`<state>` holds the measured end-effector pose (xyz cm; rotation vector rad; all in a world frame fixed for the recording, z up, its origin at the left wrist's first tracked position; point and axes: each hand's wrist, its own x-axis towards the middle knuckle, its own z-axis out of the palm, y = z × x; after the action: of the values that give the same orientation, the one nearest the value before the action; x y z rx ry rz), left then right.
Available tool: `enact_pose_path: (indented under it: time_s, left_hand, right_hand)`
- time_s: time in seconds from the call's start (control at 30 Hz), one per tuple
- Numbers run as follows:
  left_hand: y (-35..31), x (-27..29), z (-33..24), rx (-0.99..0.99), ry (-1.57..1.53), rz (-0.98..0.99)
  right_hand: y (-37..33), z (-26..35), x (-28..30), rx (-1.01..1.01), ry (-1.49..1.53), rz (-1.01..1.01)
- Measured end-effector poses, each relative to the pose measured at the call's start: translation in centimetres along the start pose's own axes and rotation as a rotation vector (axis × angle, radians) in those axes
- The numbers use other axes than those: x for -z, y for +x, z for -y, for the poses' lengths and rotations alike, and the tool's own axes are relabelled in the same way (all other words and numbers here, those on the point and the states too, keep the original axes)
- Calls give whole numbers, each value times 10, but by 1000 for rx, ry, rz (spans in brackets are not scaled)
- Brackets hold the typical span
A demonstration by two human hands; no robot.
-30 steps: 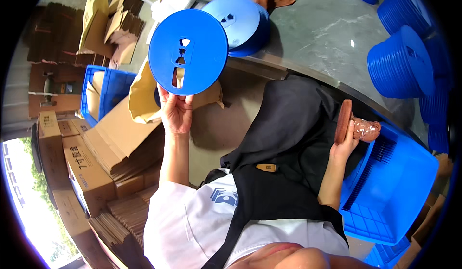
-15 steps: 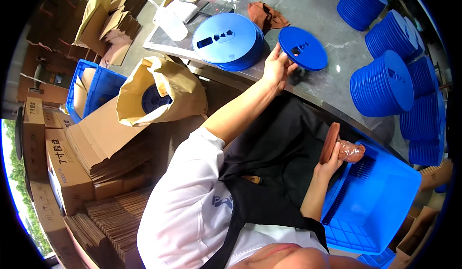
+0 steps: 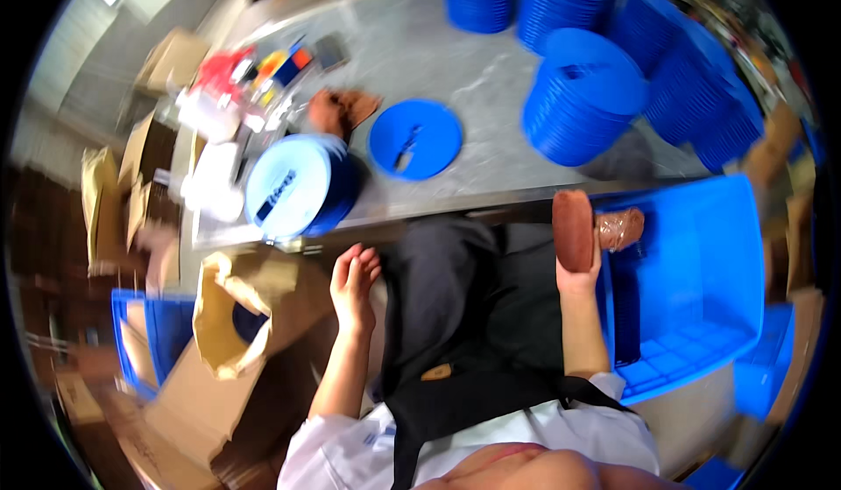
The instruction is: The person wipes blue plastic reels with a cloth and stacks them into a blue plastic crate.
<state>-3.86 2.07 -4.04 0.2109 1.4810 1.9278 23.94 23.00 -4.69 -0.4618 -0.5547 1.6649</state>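
Observation:
My left hand (image 3: 355, 290) is in the air in front of the table's near edge, its fingers loosely bent and apart, with nothing in it. On the table beyond it lies a single blue plastic reel disc (image 3: 429, 131), flat. To its left stands a stack of blue reels with a pale, glare-lit top (image 3: 285, 179). My right hand (image 3: 580, 275) grips a reddish-brown pad with a clear-wrapped handle (image 3: 574, 227), held up beside the rim of a blue plastic crate (image 3: 701, 253). The fingers behind the pad are partly hidden.
Several stacks of blue reels (image 3: 583, 96) stand at the right of the grey metal table (image 3: 473, 70). A brown cloth (image 3: 337, 109) and blurred bottles lie at the left. Below are an open yellow paper sack (image 3: 223, 315), a blue bin (image 3: 171, 341) and cardboard.
My left hand has let go of the blue disc, which lies on the table, and drawn back toward me. The head view has swung round. My right hand still holds the brown pad.

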Motion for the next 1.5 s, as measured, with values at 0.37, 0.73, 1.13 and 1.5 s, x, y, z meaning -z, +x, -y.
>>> enact_pose_path:
  time_s: [0.37,0.73,1.13,1.5]
  left_hand:
    - [83,-290,-35,-49,181,704]
    - [78,-347,-55,139,78,593]
    - [-7,-117,-31,82,-285,491]
    - [-49,-62,2,119,-406,237]
  right_hand:
    - [221,152,-78,226,-130,-174]
    - [191,128,-118,106,-177,-112]
    - [-2,-13,-72,-45,-30,263]
    - [-39,-23,-89,-275,-239,137]
